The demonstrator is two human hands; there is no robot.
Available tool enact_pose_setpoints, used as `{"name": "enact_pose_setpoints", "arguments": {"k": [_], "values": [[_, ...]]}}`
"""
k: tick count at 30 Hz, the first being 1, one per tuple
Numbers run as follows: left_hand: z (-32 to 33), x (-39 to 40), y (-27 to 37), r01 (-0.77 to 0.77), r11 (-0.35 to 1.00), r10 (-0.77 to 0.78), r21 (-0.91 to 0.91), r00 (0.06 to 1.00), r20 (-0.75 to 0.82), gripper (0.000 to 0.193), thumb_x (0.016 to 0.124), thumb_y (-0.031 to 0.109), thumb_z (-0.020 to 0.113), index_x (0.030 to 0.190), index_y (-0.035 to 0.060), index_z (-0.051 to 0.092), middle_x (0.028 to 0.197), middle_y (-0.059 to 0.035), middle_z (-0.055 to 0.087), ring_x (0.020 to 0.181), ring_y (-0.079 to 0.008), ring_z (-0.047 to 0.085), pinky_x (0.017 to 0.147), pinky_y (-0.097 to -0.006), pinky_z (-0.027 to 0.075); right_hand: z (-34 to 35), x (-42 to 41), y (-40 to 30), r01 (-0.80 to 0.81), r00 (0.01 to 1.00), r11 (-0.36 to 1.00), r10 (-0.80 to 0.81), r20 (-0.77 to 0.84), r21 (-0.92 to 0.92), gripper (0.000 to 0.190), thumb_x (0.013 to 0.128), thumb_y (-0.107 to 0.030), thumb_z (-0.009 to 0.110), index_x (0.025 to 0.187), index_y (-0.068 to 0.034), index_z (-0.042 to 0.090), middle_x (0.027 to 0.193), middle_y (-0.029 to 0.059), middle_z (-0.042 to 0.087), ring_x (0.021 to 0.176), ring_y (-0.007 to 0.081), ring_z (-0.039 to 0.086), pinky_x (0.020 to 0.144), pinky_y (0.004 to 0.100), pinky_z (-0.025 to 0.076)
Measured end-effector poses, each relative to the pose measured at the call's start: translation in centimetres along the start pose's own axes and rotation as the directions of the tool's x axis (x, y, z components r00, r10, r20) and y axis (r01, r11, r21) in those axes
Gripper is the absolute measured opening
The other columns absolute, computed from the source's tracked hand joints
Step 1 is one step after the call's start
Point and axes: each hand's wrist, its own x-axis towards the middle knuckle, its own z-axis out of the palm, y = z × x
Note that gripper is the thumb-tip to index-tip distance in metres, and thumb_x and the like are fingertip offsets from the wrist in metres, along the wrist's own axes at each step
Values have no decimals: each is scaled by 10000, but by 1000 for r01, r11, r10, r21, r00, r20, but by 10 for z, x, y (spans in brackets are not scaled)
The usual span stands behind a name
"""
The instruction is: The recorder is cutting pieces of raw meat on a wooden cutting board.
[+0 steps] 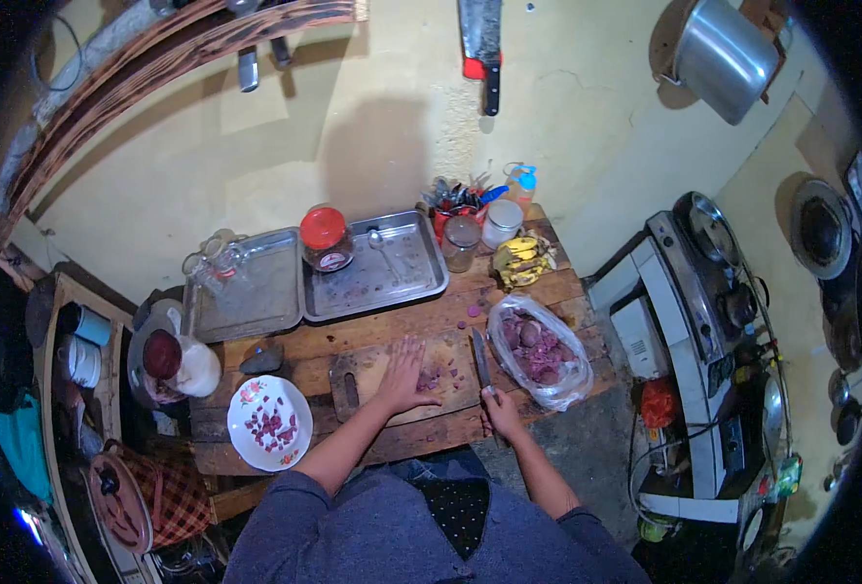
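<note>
My right hand point(502, 415) grips the handle of a kitchen knife point(482, 359), its blade pointing away from me near the right end of a wooden cutting board point(445, 349). My left hand point(404, 376) lies palm down on the board, thumb spread from the fingers. Beside that thumb are small diced purple pieces point(431, 378), perhaps purple sweet potato. To the right of the knife, a clear plastic bag point(580, 376) holds purple peelings and roundish chunks point(529, 334). A white floral plate point(239, 431) at the left carries more purple cubes point(274, 429).
Two metal trays point(255, 306) point(372, 303) stand at the back, with glass mugs point(223, 255), a red-lidded jar point(326, 237) and a spoon point(383, 248). Bananas point(522, 261), jars point(462, 244) and a cutlery holder point(454, 212) occupy the back right. A stove point(683, 292) stands right. A cleaver point(481, 44) hangs above.
</note>
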Motion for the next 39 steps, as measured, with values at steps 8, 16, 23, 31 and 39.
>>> {"name": "enact_pose_setpoints", "arguments": {"k": [8, 16, 23, 31, 39], "values": [[22, 42, 33, -413, 901, 419, -135, 908, 24, 795, 773, 434, 700, 1389, 42, 385, 1474, -181, 320, 1397, -376, 215, 1132, -489, 218, -10, 3, 6, 60, 998, 993, -60, 9, -99, 303, 979, -364, 479, 990, -61, 501, 505, 33, 458, 374, 143, 457, 370, 315, 425], [55, 38, 17, -513, 784, 453, -350, 858, -243, 267, 797, 153, 675, 1026, 23, 634, 1106, -144, 602, 1168, -335, 498, 962, -414, 438, -7, 8, 5, 48, 998, 996, -45, 34, -80, 283, 979, -343, 482, 901, -73, 453, 498, 39, 441, 364, 149, 437, 362, 320, 413], [17, 36, 37, -402, 915, 372, -28, 870, -323, 158, 792, 196, 638, 774, 53, 574, 830, -117, 551, 870, -303, 544, 737, -382, 476, -10, 8, 13, 56, 998, 998, -54, 37, -36, 282, 971, -333, 503, 950, -52, 495, 514, 38, 473, 376, 139, 455, 357, 315, 419], [38, 44, 29, -341, 940, 315, -15, 885, -342, 157, 772, 230, 645, 714, 94, 592, 700, -81, 586, 701, -261, 587, 579, -395, 494, -8, 10, 11, 68, 997, 998, -67, 34, -9, 305, 964, -340, 518, 954, -36, 516, 518, 39, 490, 385, 135, 477, 358, 314, 431], [35, 47, 32, -348, 937, 325, -2, 878, -351, 168, 769, 220, 645, 666, 97, 596, 659, -83, 598, 649, -263, 602, 575, -385, 501, -11, 10, 12, 44, 998, 999, -44, 35, 8, 296, 965, -337, 514, 962, -41, 522, 527, 39, 487, 385, 137, 475, 358, 314, 435]]}}
